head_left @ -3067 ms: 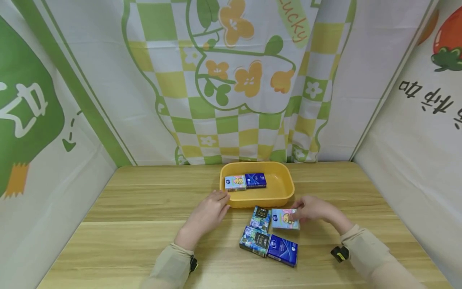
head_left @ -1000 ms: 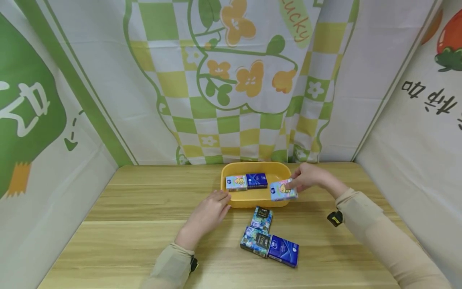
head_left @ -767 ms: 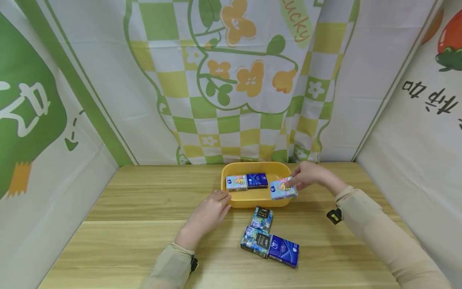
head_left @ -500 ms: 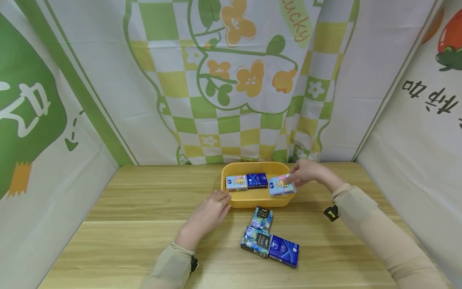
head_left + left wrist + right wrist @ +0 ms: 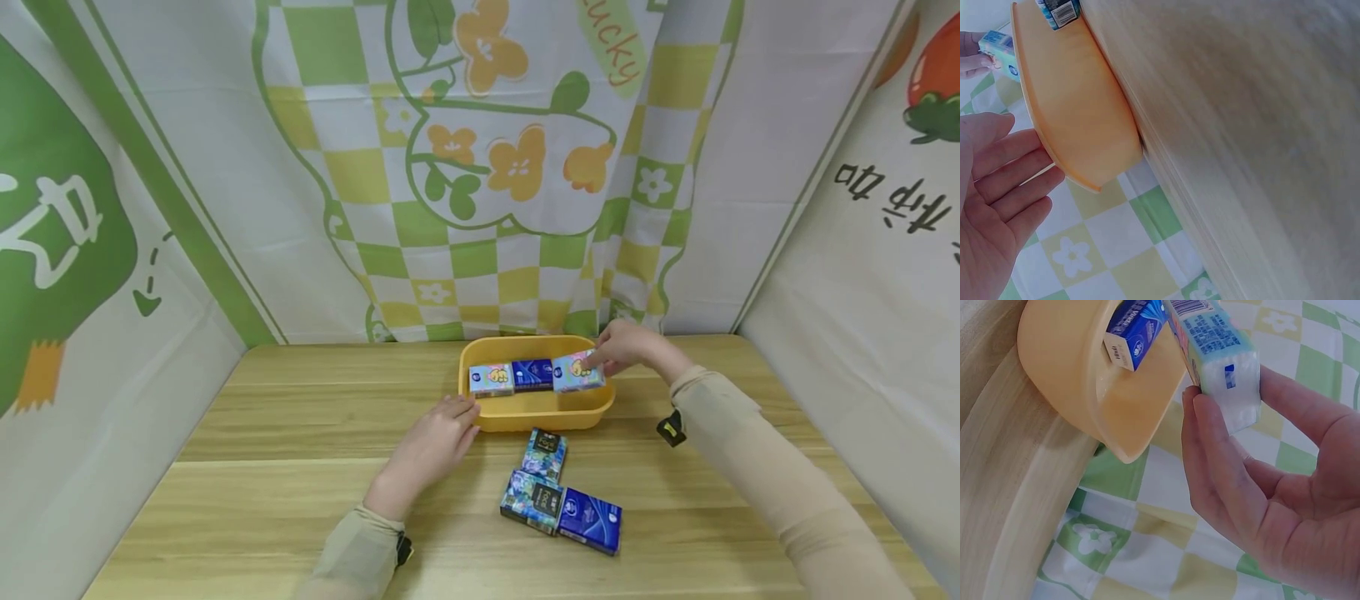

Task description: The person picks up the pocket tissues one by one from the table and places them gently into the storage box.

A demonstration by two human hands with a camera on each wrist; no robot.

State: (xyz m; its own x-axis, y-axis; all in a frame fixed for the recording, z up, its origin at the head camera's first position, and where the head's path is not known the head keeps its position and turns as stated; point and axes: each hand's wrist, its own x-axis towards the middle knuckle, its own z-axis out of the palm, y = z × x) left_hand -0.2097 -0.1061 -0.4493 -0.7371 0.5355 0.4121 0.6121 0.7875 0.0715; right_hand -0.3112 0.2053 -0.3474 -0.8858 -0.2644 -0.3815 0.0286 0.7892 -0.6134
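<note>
My right hand (image 5: 628, 344) pinches a light-blue and pink tissue pack (image 5: 577, 370) with a yellow cartoon figure, over the right part of a yellow plastic basket (image 5: 540, 423). In the right wrist view, thumb and fingers grip the pack's sides, its white end (image 5: 1235, 394) towards the hand. Inside the basket lie a matching pack (image 5: 491, 380) at the left and a dark-blue tissue pack (image 5: 532, 374) beside it. My left hand (image 5: 435, 437) rests its fingers at the basket's left front corner; in the left wrist view these fingers (image 5: 1019, 181) are nearly straight, touching the rim.
In front of the basket on the wooden table (image 5: 300, 483) lie two green-blue floral tissue packs (image 5: 544, 455), one behind the other, and a dark-blue pack (image 5: 589, 520) on their right. A checkered curtain (image 5: 487, 275) hangs behind the table's back edge.
My right hand has lifted the cartoon tissue pack from the table and carried it back over the basket, then leftward beside the dark-blue pack. The left hand has stayed at the rim.
</note>
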